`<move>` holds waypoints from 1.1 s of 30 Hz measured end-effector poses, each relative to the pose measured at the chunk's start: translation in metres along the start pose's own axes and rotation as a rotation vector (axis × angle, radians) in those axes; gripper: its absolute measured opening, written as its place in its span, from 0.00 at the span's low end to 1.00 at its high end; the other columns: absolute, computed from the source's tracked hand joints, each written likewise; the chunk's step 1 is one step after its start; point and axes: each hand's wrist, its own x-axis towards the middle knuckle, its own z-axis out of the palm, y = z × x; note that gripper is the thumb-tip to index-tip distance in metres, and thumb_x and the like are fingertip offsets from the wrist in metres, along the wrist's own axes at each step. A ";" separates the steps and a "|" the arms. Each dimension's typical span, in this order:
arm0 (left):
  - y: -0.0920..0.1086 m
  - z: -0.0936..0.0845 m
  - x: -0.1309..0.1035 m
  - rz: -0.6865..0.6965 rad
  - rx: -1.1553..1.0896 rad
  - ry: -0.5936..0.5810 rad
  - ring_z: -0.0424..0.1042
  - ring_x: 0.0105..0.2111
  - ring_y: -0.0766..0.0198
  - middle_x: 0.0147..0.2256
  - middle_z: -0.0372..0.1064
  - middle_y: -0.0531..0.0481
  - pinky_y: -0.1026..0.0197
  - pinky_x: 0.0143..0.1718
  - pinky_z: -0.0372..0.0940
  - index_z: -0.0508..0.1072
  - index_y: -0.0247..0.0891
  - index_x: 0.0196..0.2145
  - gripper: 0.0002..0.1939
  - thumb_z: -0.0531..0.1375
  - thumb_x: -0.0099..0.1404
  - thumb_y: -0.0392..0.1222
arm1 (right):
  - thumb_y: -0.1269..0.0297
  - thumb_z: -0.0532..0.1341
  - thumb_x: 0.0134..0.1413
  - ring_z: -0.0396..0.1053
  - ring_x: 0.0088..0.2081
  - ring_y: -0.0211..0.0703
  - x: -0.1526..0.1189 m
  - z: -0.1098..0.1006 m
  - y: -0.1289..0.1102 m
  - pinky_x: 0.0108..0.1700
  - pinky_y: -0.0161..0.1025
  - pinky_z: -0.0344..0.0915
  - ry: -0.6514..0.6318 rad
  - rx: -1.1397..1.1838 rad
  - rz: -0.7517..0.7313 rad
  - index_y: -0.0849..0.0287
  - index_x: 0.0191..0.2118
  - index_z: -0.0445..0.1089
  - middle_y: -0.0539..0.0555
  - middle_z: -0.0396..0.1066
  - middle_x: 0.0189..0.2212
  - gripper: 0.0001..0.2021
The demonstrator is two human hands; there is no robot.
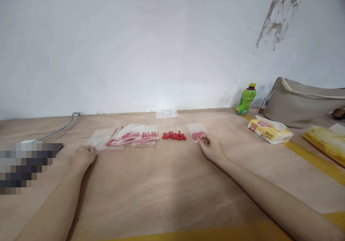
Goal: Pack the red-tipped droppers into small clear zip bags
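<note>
My left hand (83, 155) is closed, its fingertips at the lower left corner of some flat clear zip bags (100, 139). With the other side, my right hand (211, 146) pinches the lower edge of a small zip bag (192, 128) that holds several red-bulbed sticks, which look like glass droppers. Between the hands lies a row of loose red-bulbed droppers (174, 136), bulbs toward me, their clear stems hard to see. Just left of that row is an overlapping pile of filled zip bags (134, 136), with red bulbs showing through.
A clear plastic bag (166, 114) lies by the wall. At right stand a green bottle (245, 100), a yellow tissue pack (270, 130), another yellow pack (325, 142) and a grey handbag (302, 106). On the left are a cable (63, 127) and a blurred-out dark object (27, 167).
</note>
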 end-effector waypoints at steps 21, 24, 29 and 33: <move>0.144 -0.003 -0.142 1.195 -0.291 -0.266 0.44 0.60 0.57 0.61 0.43 0.50 0.50 0.59 0.46 0.55 0.44 0.58 0.22 0.44 0.67 0.47 | 0.65 0.53 0.51 0.65 0.35 0.45 0.026 0.030 -0.022 0.40 0.45 0.58 0.133 0.006 0.070 0.60 0.36 0.67 0.57 0.71 0.34 0.09; 0.147 0.004 -0.152 1.258 -0.266 -0.318 0.40 0.61 0.58 0.62 0.40 0.53 0.48 0.59 0.41 0.50 0.49 0.59 0.22 0.44 0.68 0.48 | 0.60 0.54 0.51 0.67 0.27 0.37 0.024 0.012 -0.017 0.32 0.38 0.63 0.219 0.556 0.230 0.58 0.37 0.63 0.53 0.71 0.33 0.09; 0.163 0.010 -0.154 1.248 -0.181 -0.374 0.41 0.61 0.55 0.61 0.40 0.53 0.44 0.59 0.38 0.50 0.54 0.58 0.24 0.44 0.66 0.54 | 0.61 0.59 0.46 0.66 0.20 0.32 0.009 -0.014 -0.011 0.23 0.29 0.61 0.265 1.038 0.473 0.57 0.31 0.60 0.49 0.72 0.24 0.09; 0.170 0.017 -0.152 1.220 -0.194 -0.345 0.41 0.61 0.56 0.62 0.39 0.53 0.45 0.59 0.38 0.49 0.53 0.59 0.25 0.44 0.66 0.55 | 0.63 0.59 0.48 0.67 0.20 0.31 0.001 -0.023 -0.006 0.24 0.28 0.63 0.342 1.138 0.533 0.58 0.28 0.61 0.47 0.70 0.21 0.06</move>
